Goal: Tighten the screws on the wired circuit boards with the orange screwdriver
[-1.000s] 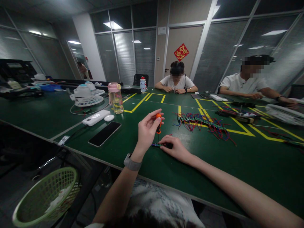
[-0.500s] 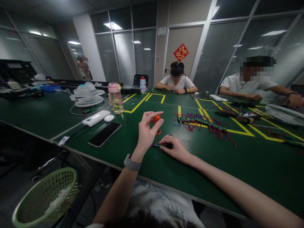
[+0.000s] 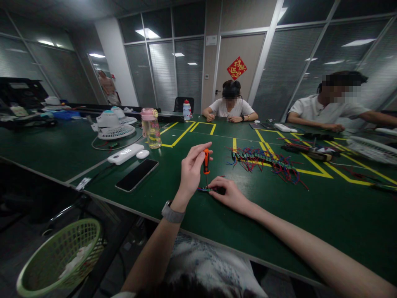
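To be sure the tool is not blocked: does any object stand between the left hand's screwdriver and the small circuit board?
Nothing visible stands between the orange screwdriver in the left hand and the small circuit board below. The right hand holds the board beside the shaft; tool contact is too small to judge.

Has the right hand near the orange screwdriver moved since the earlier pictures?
No; the right hand shows no visible shift against the yellow tape.
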`<state>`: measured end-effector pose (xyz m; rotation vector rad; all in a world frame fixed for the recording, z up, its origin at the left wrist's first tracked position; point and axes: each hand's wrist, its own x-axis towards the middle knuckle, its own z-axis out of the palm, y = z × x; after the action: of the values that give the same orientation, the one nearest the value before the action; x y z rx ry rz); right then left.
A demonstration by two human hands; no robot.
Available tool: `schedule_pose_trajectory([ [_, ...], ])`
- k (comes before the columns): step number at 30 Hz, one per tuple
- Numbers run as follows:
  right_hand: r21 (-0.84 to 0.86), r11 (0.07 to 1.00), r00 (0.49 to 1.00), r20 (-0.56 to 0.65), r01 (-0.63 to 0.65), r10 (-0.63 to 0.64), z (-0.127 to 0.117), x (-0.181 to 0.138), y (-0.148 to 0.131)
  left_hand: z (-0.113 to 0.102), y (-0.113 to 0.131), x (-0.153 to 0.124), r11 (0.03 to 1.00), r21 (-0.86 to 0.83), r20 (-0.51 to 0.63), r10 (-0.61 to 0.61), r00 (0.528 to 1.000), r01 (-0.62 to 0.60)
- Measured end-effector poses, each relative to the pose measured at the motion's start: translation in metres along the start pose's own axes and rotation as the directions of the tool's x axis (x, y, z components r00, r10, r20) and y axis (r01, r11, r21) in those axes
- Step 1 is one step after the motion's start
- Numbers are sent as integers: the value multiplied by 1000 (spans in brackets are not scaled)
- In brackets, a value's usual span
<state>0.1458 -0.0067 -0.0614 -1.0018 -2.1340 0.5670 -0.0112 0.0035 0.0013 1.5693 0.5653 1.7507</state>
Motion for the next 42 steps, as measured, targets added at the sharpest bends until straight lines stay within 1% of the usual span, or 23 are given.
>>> schedule_pose_trajectory([
  [2,-23,1000,1000,-4,9,-9,-1,0,-1,0,-1,0,997,-71,19,-37,999,38],
  [3,-37,999,1000,-7,13,-14,-1,0,-1,0,0,-1,997,-66,11,-44,999,45],
  [7,-82,996,999,-31,35,-38,0,-1,0,-1,3,0,995,102,-56,-2,998,8],
  [9,-89,995,998,-46,40,-44,0,-1,1,-1,3,0,991,135,-59,24,998,-16],
  [11,-93,995,998,-53,40,-45,0,-1,1,-1,1,1,998,64,-34,19,999,-17],
  [13,-107,994,998,-54,38,-44,0,-1,1,-1,-1,1,998,-54,6,-14,1000,14],
  [15,-119,992,998,-50,32,-39,0,-1,1,0,-3,0,991,-123,26,-49,998,52],
  [17,-114,993,999,-41,26,-31,0,0,1,0,-2,0,992,-109,14,-58,998,59],
  [22,-74,997,999,-20,24,-26,0,0,1,0,1,-1,999,29,-20,-19,1000,20],
  [24,-65,998,1000,-18,23,-24,0,0,1,0,1,-1,1000,5,-16,-24,1000,24],
  [27,-57,998,1000,-22,20,-22,0,0,2,0,0,-1,994,-86,16,-60,998,61],
  [28,-55,998,1000,-24,20,-21,0,0,2,0,0,-1,994,-87,20,-64,998,65],
  [30,-53,998,1000,-24,18,-20,1,0,2,0,0,-1,999,-28,9,-45,999,45],
  [33,-49,999,999,-25,19,-20,1,0,2,-1,1,0,995,95,-36,24,999,-21],
  [34,-47,999,999,-26,21,-22,1,0,2,-1,1,0,993,113,-44,40,998,-35],
  [36,-44,999,999,-30,24,-25,1,0,2,-1,0,1,997,63,-28,38,999,-36],
  [39,-51,998,999,-26,20,-21,0,0,2,1,-2,0,995,-90,51,-27,998,32],
  [40,-55,998,1000,-24,18,-19,0,0,2,1,-2,0,993,-105,63,-45,997,51],
  [42,-60,998,1000,-20,14,-16,0,0,1,1,-2,0,999,-32,42,-41,998,43],
])
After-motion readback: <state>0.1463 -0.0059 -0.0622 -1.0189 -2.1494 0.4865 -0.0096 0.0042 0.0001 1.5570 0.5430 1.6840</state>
